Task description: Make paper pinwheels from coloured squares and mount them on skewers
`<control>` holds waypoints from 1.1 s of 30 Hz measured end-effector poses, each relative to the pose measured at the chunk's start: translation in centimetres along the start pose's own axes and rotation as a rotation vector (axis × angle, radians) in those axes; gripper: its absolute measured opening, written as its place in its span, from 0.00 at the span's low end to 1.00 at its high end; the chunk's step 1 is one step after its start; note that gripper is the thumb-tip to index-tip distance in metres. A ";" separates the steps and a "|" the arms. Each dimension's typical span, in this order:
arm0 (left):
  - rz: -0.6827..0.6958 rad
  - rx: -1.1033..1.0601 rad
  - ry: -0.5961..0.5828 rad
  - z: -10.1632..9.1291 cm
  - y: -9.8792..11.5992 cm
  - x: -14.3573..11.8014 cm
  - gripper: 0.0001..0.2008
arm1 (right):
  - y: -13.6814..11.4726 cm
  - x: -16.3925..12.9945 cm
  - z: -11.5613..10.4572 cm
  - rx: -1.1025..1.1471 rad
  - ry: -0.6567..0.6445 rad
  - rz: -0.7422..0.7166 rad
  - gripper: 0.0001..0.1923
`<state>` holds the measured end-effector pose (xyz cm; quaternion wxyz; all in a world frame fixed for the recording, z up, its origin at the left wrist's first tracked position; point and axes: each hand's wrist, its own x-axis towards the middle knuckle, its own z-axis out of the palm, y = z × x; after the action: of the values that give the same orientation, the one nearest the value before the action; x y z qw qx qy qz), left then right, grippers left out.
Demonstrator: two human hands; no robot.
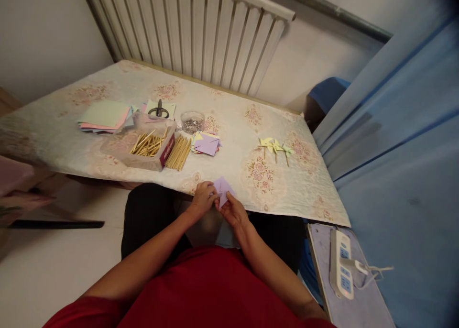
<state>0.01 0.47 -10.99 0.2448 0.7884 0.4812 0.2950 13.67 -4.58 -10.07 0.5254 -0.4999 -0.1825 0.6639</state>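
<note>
A thin, matte lilac paper square (223, 189), creased into angled flaps, sits at the near edge of the bench (233, 127), whose glossy pale cloth carries faded pink flower medallions. Further back lies a clear plastic box (143, 148) holding slim wooden sticks, with a loose bundle of sticks (178, 152) lying just beside it on the right. A fan of pastel paper sheets (103, 116) lies to the left, black-handled scissors (158, 111) rest on more paper behind the box, and a small clear round tub (192, 121) holds something silvery, too small to make out. A stack of folded coloured squares (206, 143) lies near the sticks, and three small paper pinwheels (275, 147) lie well apart to the right. A white ribbed radiator (201, 31) stands behind the bench; a white power strip (341, 263) lies on a low grey surface at lower right.

The left hand (203, 199) curls its fingers onto the lilac paper's left edge, pinching it. The right hand (234, 211) grips the lower right corner between thumb and fingers, the two hands nearly touching.
</note>
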 end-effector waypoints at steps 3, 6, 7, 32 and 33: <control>0.021 0.005 -0.020 -0.4 0.5 -0.5 0.07 | 0.3 0.3 0.8 -0.004 0.020 -0.083 0.14; 0.042 -0.006 -0.020 -0.7 1.1 -0.9 0.07 | 0.4 0.2 1.0 -0.043 0.047 -0.108 0.14; 0.044 -0.011 -0.016 -0.9 1.3 -1.0 0.07 | 0.4 0.1 1.1 -0.049 0.051 -0.110 0.14; -0.290 -0.480 0.029 -2.5 3.3 -1.4 0.07 | -1.3 -2.7 2.0 0.189 -0.039 -0.098 0.09; -0.287 -0.476 0.027 -2.6 3.4 -1.4 0.07 | -1.3 -2.7 2.0 0.184 -0.037 -0.097 0.09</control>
<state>-0.20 -1.90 -7.23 0.4562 0.6284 0.5082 0.3724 12.48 -5.90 -6.86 0.5971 -0.4276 -0.1542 0.6609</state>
